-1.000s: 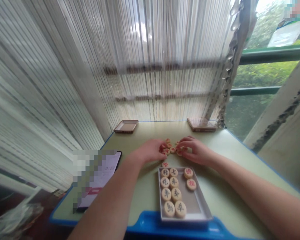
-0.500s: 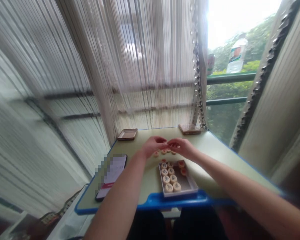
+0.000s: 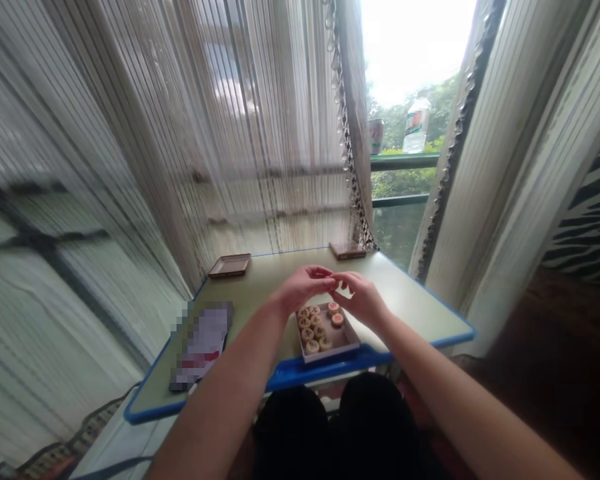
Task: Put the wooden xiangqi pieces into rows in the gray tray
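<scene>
My left hand (image 3: 304, 288) and my right hand (image 3: 359, 295) meet at the fingertips over the table, just past the far edge of a shallow open box (image 3: 349, 340). The fingers of both are curled and pinched together; whatever is between them is too small and blurred to name. Inside the box, black-marked Chinese chess pieces (image 3: 313, 347) stand in two columns along the left side. Two red-marked pieces (image 3: 337, 321) lie toward its far right. My hands cover the tabletop right behind the box.
A phone (image 3: 205, 343) with a blurred-out screen lies at the table's left. An empty-looking tray or lid (image 3: 230, 265) rests at the far left corner, a flat box (image 3: 347, 250) at the far right. Behind hang string curtains (image 3: 270, 133); a bottle (image 3: 417, 127) and can (image 3: 375, 137) stand at the window.
The view has swung to the right, so the table and window sit further left. My hands are now nearer the box, and the loose pieces seen beneath them earlier are hidden.
</scene>
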Demonstrator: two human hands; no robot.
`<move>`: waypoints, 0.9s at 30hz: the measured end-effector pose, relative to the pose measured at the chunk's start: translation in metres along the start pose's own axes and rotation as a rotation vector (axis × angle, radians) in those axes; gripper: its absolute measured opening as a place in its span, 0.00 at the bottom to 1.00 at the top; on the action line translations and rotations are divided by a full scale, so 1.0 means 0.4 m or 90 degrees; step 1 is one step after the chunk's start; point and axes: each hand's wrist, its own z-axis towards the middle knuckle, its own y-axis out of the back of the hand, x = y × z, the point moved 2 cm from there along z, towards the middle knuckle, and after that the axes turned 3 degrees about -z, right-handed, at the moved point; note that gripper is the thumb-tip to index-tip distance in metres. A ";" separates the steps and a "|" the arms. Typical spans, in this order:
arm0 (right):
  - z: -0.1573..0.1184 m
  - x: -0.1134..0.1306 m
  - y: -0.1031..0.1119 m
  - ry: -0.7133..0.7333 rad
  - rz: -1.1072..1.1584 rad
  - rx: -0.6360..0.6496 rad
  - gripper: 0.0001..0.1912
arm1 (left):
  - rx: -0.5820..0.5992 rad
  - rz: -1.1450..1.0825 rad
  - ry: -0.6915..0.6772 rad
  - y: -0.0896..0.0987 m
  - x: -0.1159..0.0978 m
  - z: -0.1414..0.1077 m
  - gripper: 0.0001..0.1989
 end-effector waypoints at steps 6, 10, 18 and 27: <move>-0.067 -0.045 0.022 -0.167 0.077 0.051 0.14 | -0.089 -0.005 0.017 0.024 0.018 0.011 0.17; -0.085 -0.047 0.026 -0.232 0.145 0.165 0.16 | -0.129 0.147 0.017 0.056 0.026 0.009 0.18; -0.086 -0.035 0.006 -0.255 0.125 0.281 0.18 | 0.017 0.703 -0.063 0.043 0.016 -0.014 0.23; -0.098 -0.035 -0.005 -0.174 0.085 0.267 0.16 | 0.076 0.763 -0.093 0.033 0.037 -0.008 0.34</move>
